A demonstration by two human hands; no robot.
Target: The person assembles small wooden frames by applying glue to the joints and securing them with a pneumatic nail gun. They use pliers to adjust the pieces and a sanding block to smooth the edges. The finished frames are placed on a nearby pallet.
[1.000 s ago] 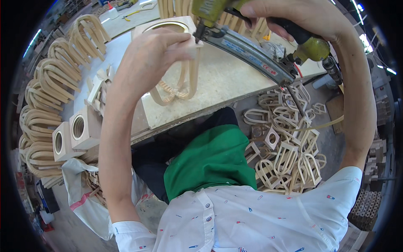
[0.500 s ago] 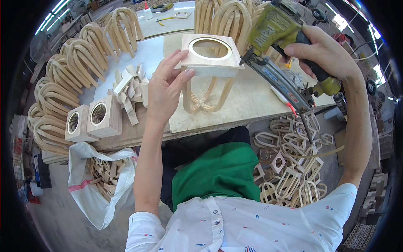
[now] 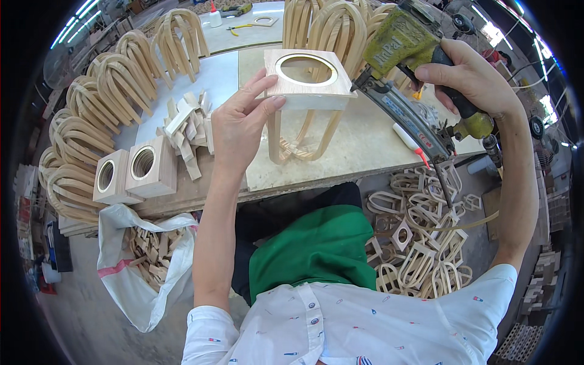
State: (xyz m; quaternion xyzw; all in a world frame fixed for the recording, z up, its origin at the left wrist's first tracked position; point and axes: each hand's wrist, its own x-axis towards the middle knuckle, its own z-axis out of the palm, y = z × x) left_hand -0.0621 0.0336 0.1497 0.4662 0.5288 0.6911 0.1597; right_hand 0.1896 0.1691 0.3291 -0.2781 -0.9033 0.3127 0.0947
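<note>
Moved the left hand [image 3: 240,125] from beside the nail gun [image 3: 398,48] nose to the left edge of the holed board [image 3: 307,89], pinching there, seemingly to steady. Still gripping the tool with the right hand [image 3: 480,79], fingers wrapped, by the board's right corner; hard to tell whether touching. Note the board atop bent-wood strips [image 3: 273,137], over the worktable [image 3: 365,146].

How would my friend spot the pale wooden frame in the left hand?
Start at the long, pale-topped workbench. Over it, the bare left hand holds a pale wooden frame. Unlike the arched wooden frames behind, whose curves point up, this one has its curved ends down and a flat, round-holed block on top.
</note>
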